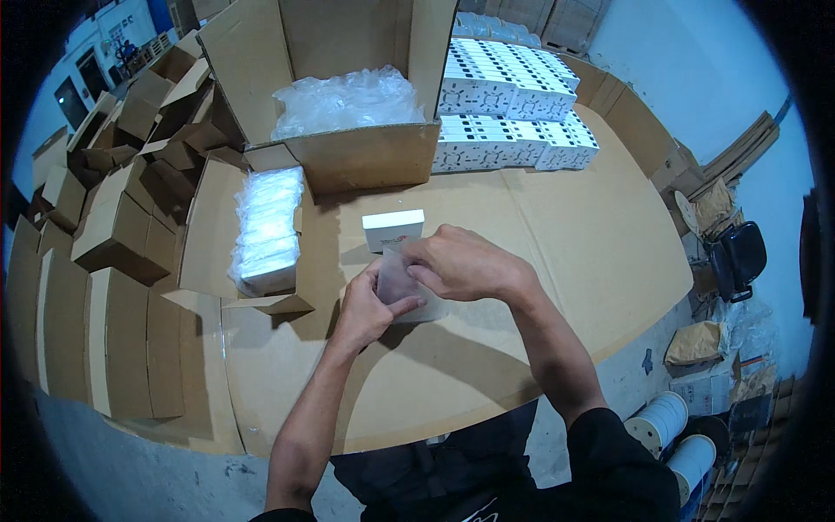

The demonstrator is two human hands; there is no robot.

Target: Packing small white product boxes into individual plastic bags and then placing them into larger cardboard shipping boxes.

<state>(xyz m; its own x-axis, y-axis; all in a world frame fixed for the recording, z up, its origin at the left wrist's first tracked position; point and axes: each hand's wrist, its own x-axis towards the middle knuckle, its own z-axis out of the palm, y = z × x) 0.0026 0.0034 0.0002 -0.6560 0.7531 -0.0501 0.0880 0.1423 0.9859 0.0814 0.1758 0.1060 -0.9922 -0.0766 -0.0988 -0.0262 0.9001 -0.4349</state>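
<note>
L hand (365,306) + R hand (458,264) both pinching 1 clear plastic sleeve (397,283), mid table (600,252). 1 small white box (393,229) just behind. 1 open carton (348,96) + white box stack (513,113) at far edge.

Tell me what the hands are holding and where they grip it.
Both hands, left hand and right hand, hold a small clear plastic bag by its side edges, pinched between fingers and thumbs.

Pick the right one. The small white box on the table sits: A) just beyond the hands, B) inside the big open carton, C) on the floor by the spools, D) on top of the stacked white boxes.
A: the small white box lies on the cardboard-covered table, just beyond the left hand and right hand.
</note>
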